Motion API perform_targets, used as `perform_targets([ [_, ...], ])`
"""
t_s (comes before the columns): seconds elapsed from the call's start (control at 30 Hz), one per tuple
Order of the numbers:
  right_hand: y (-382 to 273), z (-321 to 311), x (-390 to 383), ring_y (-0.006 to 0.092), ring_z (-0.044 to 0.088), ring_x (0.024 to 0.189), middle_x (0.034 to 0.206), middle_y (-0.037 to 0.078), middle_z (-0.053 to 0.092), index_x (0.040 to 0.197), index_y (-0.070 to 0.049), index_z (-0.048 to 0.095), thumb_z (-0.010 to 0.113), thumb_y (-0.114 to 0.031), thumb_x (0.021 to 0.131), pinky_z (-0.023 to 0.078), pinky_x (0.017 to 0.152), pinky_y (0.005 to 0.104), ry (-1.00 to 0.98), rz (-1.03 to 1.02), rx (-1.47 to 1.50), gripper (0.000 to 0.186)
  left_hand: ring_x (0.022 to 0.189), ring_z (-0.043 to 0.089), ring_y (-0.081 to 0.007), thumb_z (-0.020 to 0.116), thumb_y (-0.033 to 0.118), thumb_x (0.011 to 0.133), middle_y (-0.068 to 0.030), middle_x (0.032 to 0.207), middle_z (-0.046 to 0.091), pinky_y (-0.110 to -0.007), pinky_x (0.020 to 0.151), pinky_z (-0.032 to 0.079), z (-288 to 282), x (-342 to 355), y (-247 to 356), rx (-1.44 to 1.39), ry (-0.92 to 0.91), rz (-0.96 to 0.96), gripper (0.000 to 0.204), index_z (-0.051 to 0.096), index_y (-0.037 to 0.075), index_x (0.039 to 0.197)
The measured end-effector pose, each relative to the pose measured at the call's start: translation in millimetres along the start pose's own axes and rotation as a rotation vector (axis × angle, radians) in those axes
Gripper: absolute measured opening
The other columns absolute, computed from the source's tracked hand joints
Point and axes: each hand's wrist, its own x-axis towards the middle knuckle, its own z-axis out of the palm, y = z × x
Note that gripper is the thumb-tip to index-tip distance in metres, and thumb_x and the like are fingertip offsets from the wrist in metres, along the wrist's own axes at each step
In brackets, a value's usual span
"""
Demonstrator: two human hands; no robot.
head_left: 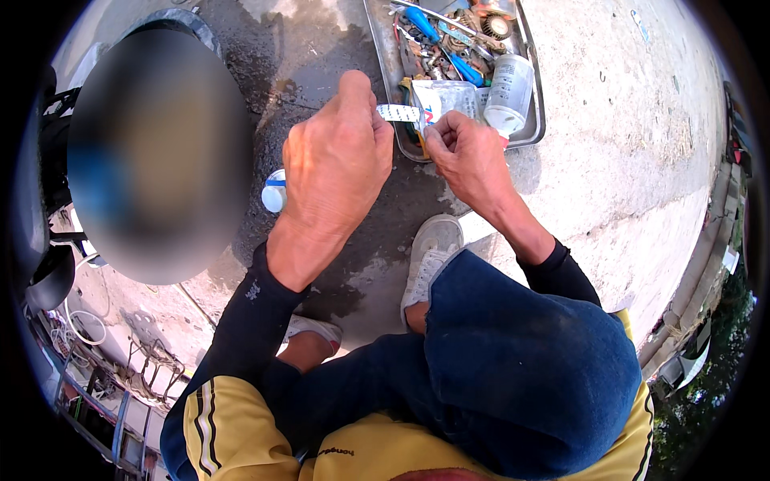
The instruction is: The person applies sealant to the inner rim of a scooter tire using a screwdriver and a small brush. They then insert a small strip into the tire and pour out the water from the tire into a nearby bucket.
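Observation:
A white printed strip point(399, 113) stretches between my hands, above the near edge of a metal tray point(541, 96). My left hand point(335, 160) is closed on the strip's left part, its fingertips hidden behind the back of the hand. My right hand point(469, 160) is curled at the strip's right end, thumb and forefinger pinched there. Beneath the strip, a white and clear packet point(453, 98) lies in the tray with blue-handled tools point(422, 22), small metal parts and a gear point(496, 28). A white bottle point(508, 92) lies just beyond my right hand.
A white cylindrical container point(273, 198) stands left of my left wrist. My shoes point(429, 256) rest on concrete ground point(634, 160) under me. A large blurred area covers the upper left, with a grey rim behind it. Hoses and metal frames point(120, 409) line the lower left.

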Motion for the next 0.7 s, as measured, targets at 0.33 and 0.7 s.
perform_targets([
  [0.33,5.8,10.3,-1.1,0.0399,0.069,0.063,0.07,0.018,0.068,0.088,-0.002,0.06,0.072,-0.016,0.091,0.055,0.058,0.0502,0.225,-0.357,-0.42,0.019,0.07,0.069,-0.0429,0.071,0.004,0.086,-0.0183,0.072,0.067,-0.05,0.06,0.052,-2.8,-6.3,14.1,0.015,-0.089,-0.032,0.02,0.053,0.003,0.092],
  [0.7,-7.1,3.6,-6.9,0.0369,0.07,0.06,0.072,0.018,0.07,0.093,-0.004,0.056,0.072,-0.019,0.092,0.052,0.053,0.0477,0.197,-0.32,-0.477,0.022,0.065,0.072,-0.0289,0.072,0.006,0.094,-0.0138,0.076,0.07,-0.039,0.058,0.052,22.9,-7.2,4.1,-0.296,-0.158,-0.221,0.014,0.059,0.001,0.091],
])
